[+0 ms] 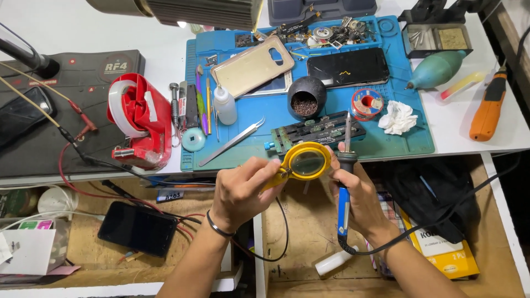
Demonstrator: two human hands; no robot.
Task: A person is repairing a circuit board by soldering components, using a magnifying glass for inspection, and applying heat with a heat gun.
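The left hand pinches a yellow magnifier just past its fingers, while the right hand wraps a soldering iron, tip up, for steadiness.

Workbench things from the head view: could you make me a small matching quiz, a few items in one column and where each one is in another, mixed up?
Things:
1. yellow magnifier
2. soldering iron
3. red tape dispenser
4. orange tool

Places:
A. on the white table, right of the blue mat
B. in the left hand
C. left of the blue mat
D. in the right hand

Pairs: 1-B, 2-D, 3-C, 4-A
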